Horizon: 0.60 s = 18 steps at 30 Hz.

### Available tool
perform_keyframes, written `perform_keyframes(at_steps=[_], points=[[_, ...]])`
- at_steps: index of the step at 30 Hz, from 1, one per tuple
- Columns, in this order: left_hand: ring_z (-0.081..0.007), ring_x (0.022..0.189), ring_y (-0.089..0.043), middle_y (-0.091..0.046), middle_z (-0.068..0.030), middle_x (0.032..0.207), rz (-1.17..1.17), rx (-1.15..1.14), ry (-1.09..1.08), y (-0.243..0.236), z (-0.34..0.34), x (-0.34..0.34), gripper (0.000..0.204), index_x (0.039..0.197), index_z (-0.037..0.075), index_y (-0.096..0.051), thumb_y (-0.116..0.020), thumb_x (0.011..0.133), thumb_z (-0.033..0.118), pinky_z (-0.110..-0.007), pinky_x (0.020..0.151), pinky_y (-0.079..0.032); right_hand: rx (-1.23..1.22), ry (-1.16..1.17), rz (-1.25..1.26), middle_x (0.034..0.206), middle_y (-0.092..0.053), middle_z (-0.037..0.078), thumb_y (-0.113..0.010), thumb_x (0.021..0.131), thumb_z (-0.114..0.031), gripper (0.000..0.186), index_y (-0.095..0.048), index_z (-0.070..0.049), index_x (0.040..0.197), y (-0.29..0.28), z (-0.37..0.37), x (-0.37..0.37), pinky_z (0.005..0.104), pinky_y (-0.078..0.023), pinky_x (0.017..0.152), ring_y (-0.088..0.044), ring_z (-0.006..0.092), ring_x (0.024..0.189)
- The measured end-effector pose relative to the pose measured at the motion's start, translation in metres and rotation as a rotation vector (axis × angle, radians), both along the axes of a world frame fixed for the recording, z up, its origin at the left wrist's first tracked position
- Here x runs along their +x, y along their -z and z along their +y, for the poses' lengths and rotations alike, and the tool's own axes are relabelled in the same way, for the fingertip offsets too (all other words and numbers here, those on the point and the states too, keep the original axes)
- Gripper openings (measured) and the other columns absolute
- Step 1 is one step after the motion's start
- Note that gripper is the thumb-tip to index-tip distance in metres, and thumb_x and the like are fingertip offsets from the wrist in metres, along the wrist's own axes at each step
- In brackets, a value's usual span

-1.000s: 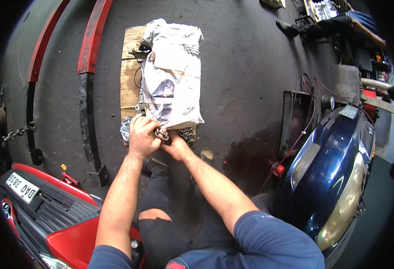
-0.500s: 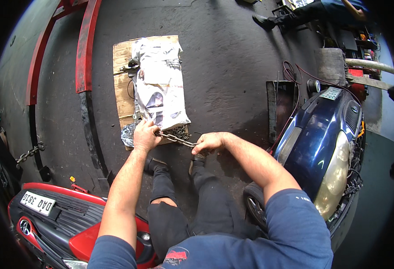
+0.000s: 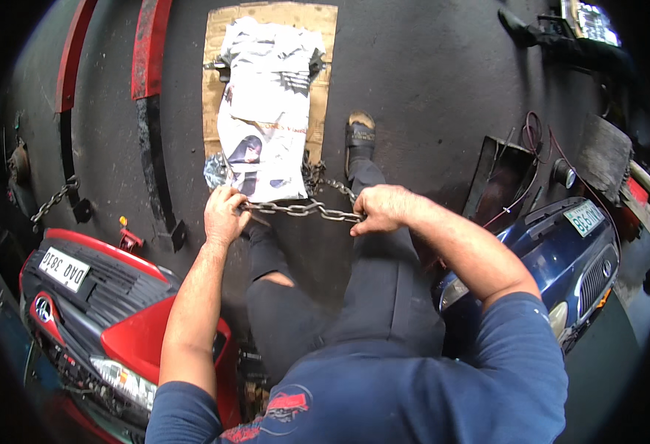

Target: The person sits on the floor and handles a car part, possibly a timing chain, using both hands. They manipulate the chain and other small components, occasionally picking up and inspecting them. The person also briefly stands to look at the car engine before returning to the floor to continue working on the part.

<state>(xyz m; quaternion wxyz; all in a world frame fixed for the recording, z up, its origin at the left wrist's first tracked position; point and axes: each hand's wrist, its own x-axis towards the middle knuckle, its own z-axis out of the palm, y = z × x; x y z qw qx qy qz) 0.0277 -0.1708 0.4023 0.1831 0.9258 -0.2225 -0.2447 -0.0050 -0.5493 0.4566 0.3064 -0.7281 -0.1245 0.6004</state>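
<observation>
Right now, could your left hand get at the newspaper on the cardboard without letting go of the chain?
Probably yes. The left hand grips the chain right at the near edge of the newspaper, with nothing between them. The right hand holds the chain's other end.

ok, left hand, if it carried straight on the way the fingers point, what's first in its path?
Likely the printed sheets on the cardboard just ahead; the left hand, gripping the chain, points up the picture toward them. Depth is unclear.

A chain (image 3: 303, 209) stretches between the hands (left (image 3: 223, 214), right (image 3: 381, 208)), newspaper (image 3: 266, 111) on cardboard (image 3: 214, 89) beyond.
</observation>
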Motion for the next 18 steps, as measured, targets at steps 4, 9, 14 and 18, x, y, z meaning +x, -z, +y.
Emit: perform_keyframes(at_steps=[4,9,14,18], points=[[-0.0283,0.103,-0.058,-0.061,-0.0078,0.099,0.061,0.164,-0.033,-0.014,-0.026,0.006,0.028,0.088,0.006,-0.069,-0.08,0.063,0.013,-0.045,0.104,-0.042,-0.257,-0.326,0.133,0.086,-0.072,0.015,-0.071,0.079,-0.046,0.04,-0.075,-0.008,0.09,-0.014,-0.048,0.053,0.0428,-0.056,0.08,-0.071,0.0305,0.089],[-0.0352,0.13,-0.041,-0.047,-0.0188,0.131,0.03,0.398,-0.142,-0.053,-0.083,-0.002,0.058,0.117,0.004,-0.057,-0.081,0.068,0.023,-0.055,0.113,-0.027,0.075,-0.217,-0.112,0.076,-0.071,0.013,-0.059,0.092,-0.047,0.039,-0.073,-0.011,0.093,-0.064,-0.047,0.062,0.0447,-0.057,0.075,-0.071,0.0323,0.084],[-0.0294,0.092,-0.063,-0.066,-0.0128,0.101,0.457,-0.274,-0.145,-0.061,-0.13,-0.006,0.048,0.116,0.003,-0.056,-0.079,0.075,0.015,-0.038,0.085,-0.049,0.08,-0.248,-0.214,0.072,-0.07,0.011,-0.058,0.092,-0.038,0.03,-0.073,-0.012,0.092,-0.088,-0.035,0.068,0.0424,-0.058,0.07,-0.071,0.0302,0.075],[-0.0238,0.065,-0.06,-0.061,-0.0085,0.075,0.572,-0.189,-0.271,-0.049,-0.142,0.001,0.036,0.088,0.005,-0.058,-0.084,0.079,0.026,-0.036,0.062,-0.049,-0.054,-0.307,-0.1,0.087,-0.074,0.012,-0.062,0.088,-0.031,0.026,-0.075,-0.01,0.093,-0.082,-0.018,0.066,0.0397,-0.058,0.077,-0.073,0.0268,0.087]])
